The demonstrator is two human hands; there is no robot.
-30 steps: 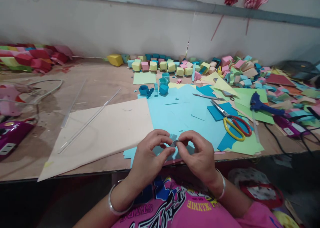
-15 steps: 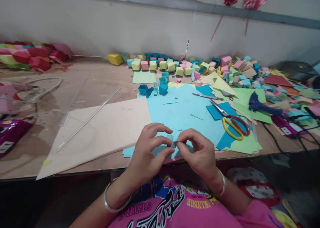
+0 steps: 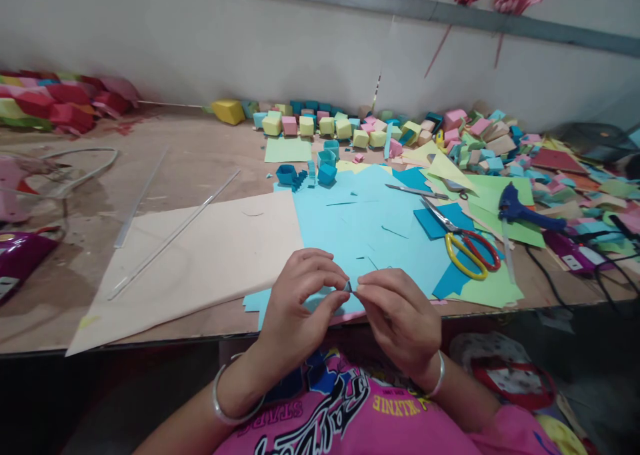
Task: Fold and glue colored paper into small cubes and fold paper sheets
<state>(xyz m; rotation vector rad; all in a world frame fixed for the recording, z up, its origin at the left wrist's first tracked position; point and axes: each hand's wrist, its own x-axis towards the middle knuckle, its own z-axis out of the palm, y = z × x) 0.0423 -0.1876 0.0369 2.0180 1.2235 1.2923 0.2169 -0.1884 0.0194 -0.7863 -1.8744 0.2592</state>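
Close to the table's front edge, my left hand (image 3: 305,302) pinches a small blue-grey piece of paper (image 3: 348,286) between thumb and fingertips. From the other side my right hand (image 3: 400,315) has its thumb and forefinger closed at the same piece's right edge. The piece is tiny and partly covered by fingers, so its full shape does not show. Beneath both hands spreads a light blue sheet (image 3: 350,228) with thin paper offcuts on it. Past the hands stand small teal paper boxes (image 3: 327,174) and a zigzag teal strip (image 3: 299,180).
Scissors (image 3: 463,242) with red and yellow handles lie to the right, beside a craft knife (image 3: 417,191) and a blue glue gun (image 3: 525,210). A beige sheet (image 3: 210,248) with a clear rod (image 3: 175,235) lies left. Coloured paper cubes (image 3: 343,130) line the wall.
My right hand has turned and shifted slightly right, its fingers now straighter along the paper's edge. The left hand's fingers have drawn closer together around the piece.
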